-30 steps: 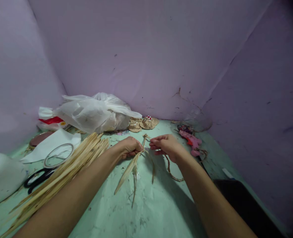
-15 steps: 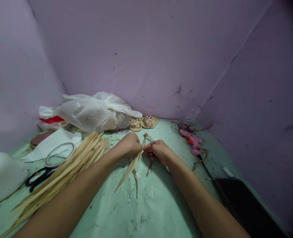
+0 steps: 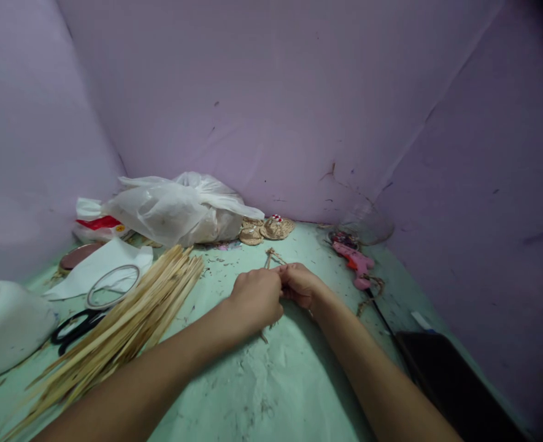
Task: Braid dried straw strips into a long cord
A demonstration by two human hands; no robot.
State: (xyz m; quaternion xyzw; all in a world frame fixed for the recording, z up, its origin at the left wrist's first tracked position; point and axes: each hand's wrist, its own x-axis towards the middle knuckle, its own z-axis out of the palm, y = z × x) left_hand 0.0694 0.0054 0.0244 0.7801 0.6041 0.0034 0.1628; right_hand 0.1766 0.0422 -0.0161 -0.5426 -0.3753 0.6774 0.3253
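Observation:
My left hand (image 3: 258, 298) is closed, its back towards me, and hides most of what it holds. Against it, my right hand (image 3: 301, 285) pinches with thumb and forefinger at the same spot. Between and beyond my hands a braided strand of dried straw (image 3: 273, 253) shows, bent to a point at its far end on the table. A short tip of straw sticks out below my left hand. To the left lies a loose bundle of pale dried straw strips (image 3: 137, 319).
Black-handled scissors (image 3: 75, 328), a tape ring (image 3: 113, 286) and a white jug (image 3: 11, 325) lie left. A white plastic bag (image 3: 183, 209) and small woven straw hats (image 3: 275, 228) sit at the back. Right are a pink glue gun (image 3: 354, 261) and a black slab (image 3: 455, 380).
My left hand has moved right and nearer to me, up against my right hand, and now covers the straw ends that hung free. My right hand has barely moved.

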